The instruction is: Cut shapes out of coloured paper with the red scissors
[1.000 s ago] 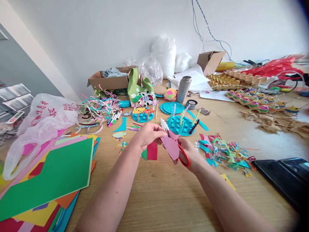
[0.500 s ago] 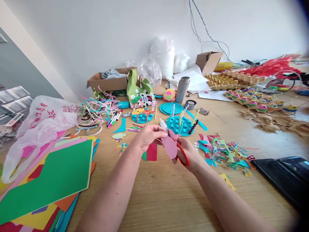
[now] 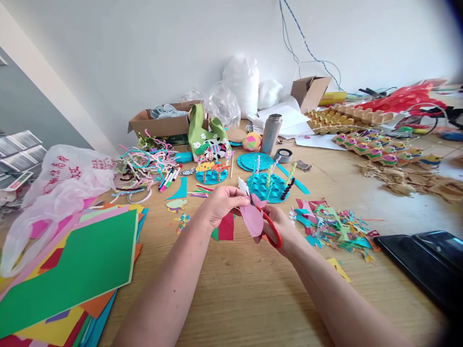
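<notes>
My left hand [image 3: 224,205] pinches a piece of pink paper [image 3: 252,220] with a curved, drawn outline. In my right hand [image 3: 278,225] is a pair of scissors [image 3: 274,231] with orange-red handles, the blades at the upper part of the pink paper. A red piece of paper [image 3: 226,228] lies on the table just below my left hand. Just beyond the hands stands a blue egg-carton base [image 3: 267,185] with fuzzy pipe cleaners upright in it. A white tip, perhaps a glue bottle's nozzle, shows beyond the blades; its kind is unclear.
Paper scraps [image 3: 336,226] lie to the right, near a black phone-like device [image 3: 415,270]. Coloured sheets [image 3: 90,250] and a plastic bag [image 3: 65,178] fill the left. Behind are pipe cleaners [image 3: 144,164], markers [image 3: 169,178], a metal flask [image 3: 271,135] and egg trays [image 3: 340,118].
The pink paper has turned slightly between my hands, its lower end moving a little upward. My left hand keeps its pinch and my right hand keeps the scissors. The view has shifted slightly.
</notes>
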The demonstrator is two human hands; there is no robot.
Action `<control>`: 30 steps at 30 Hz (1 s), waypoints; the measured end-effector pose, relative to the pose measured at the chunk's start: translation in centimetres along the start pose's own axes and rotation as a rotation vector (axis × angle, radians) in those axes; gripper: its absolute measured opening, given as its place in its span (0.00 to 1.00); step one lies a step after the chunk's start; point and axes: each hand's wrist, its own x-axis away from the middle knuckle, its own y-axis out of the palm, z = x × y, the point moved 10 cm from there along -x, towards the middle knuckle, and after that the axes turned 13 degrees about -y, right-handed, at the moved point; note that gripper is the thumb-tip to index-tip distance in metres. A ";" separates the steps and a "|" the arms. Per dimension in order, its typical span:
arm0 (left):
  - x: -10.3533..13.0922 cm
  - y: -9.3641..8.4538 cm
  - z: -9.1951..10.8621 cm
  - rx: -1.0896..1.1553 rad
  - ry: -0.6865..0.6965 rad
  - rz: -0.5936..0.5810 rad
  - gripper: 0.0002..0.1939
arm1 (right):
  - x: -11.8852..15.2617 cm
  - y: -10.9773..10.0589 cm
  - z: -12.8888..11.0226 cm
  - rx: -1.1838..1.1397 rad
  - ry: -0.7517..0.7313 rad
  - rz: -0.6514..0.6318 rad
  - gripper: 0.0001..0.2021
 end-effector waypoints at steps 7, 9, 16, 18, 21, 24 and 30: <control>0.1 0.1 0.0 -0.009 -0.010 -0.018 0.08 | 0.2 0.1 -0.1 0.016 -0.009 -0.027 0.09; 0.1 0.0 0.1 -0.018 -0.004 -0.018 0.10 | 0.2 0.2 -0.2 0.022 -0.016 -0.039 0.10; 0.3 0.2 0.3 -0.014 0.005 -0.032 0.12 | 0.2 0.0 -0.3 0.054 -0.025 -0.031 0.09; 0.3 0.2 0.3 -0.010 0.011 -0.037 0.12 | 0.2 0.0 -0.1 0.054 -0.017 -0.031 0.09; 0.1 0.1 0.3 -0.013 0.020 -0.032 0.10 | 0.3 -0.1 0.1 0.047 0.003 -0.013 0.10; 0.0 -0.2 0.2 -0.017 0.025 -0.021 0.08 | 0.3 -0.2 0.1 0.038 0.025 0.008 0.09; -0.1 -0.6 0.3 0.018 0.033 0.010 0.08 | 0.2 0.0 -0.3 0.002 0.016 0.011 0.11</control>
